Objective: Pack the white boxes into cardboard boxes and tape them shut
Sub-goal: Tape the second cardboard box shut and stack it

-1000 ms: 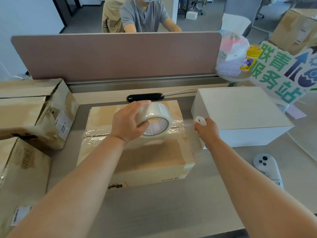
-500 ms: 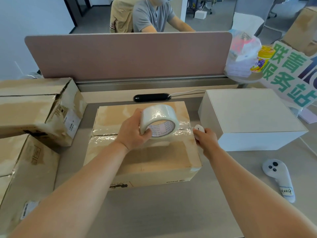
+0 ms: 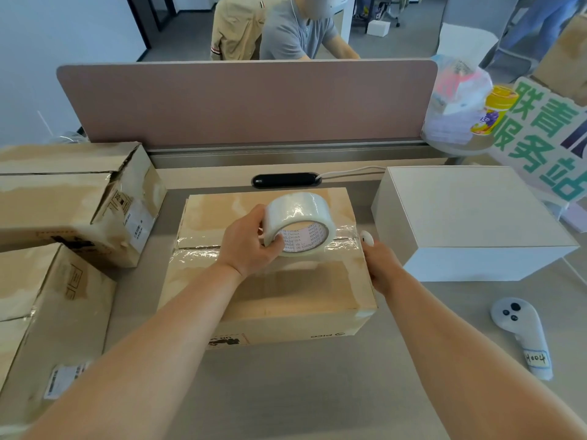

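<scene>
A closed cardboard box (image 3: 286, 290) lies in the middle of the desk with clear tape along its top seam. My left hand (image 3: 251, 242) grips a roll of clear tape (image 3: 298, 222) over that seam. At the box's right edge, my right hand (image 3: 381, 265) holds a small white cutter (image 3: 367, 239) against the end of the tape strip. A large white box (image 3: 470, 217) stands to the right of the cardboard box.
Two taped cardboard boxes (image 3: 73, 201) (image 3: 41, 328) sit at the left. A white controller (image 3: 521, 335) lies at the right front. A pink divider (image 3: 247, 103) closes the back, with a person behind it. A bag (image 3: 454, 103) and a sign (image 3: 546, 138) stand at back right.
My left hand has lowered the tape roll closer to the box top. My right hand with the cutter has moved in to the box's right edge.
</scene>
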